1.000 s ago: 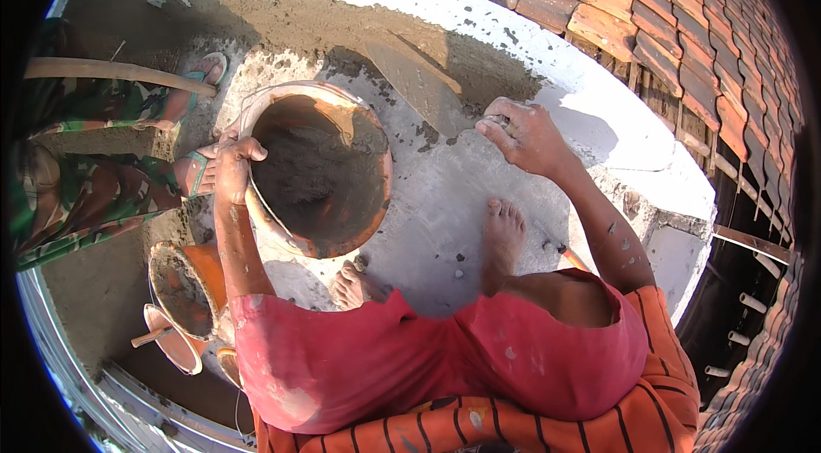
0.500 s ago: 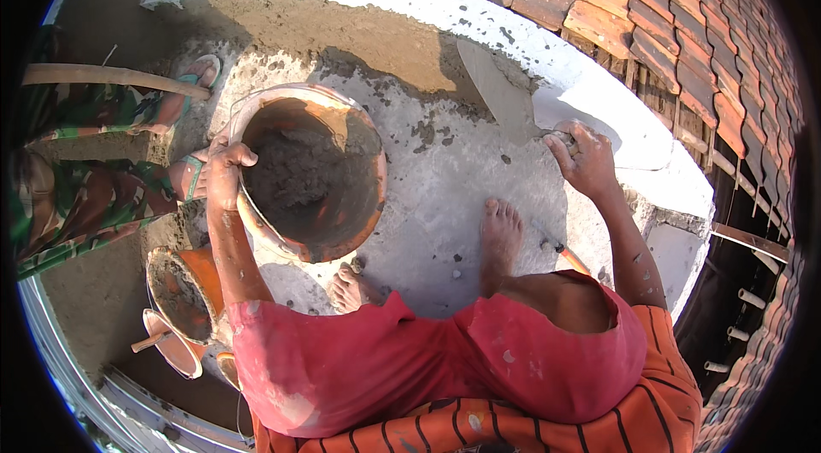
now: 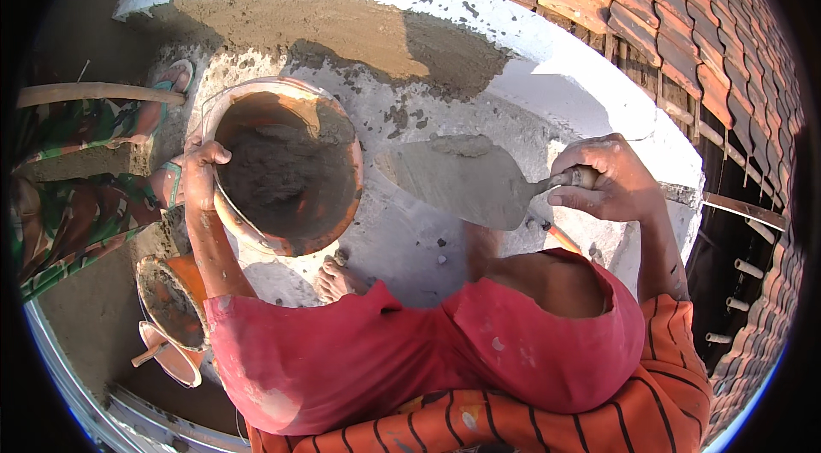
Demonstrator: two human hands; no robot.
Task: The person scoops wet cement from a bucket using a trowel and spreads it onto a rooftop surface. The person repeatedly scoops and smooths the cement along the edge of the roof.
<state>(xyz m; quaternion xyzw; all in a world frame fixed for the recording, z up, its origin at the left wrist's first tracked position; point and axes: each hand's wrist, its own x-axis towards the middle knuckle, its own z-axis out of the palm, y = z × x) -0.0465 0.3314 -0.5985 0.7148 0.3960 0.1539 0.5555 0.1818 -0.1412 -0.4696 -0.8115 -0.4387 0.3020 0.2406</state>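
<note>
My right hand is wrapped round the handle of a trowel. The broad grey blade lies flat over the ledge, with a small ridge of wet mortar along its far edge and its tip toward the bucket. My left hand grips the left rim of an orange bucket, thumb over the edge. Wet grey mortar sits inside the bucket. Beyond it, a low curved wall carries a band of fresh mortar on its inner face under a white top.
A second orange bucket and a small orange pan stand at lower left. Another person's legs in camouflage trousers are at the left. A tiled roof slopes away at the right. A tool with an orange handle lies near my foot.
My right hand has drawn the trowel back from the wall toward me and turned its blade leftward, toward the bucket. My left hand keeps its hold on the bucket rim.
</note>
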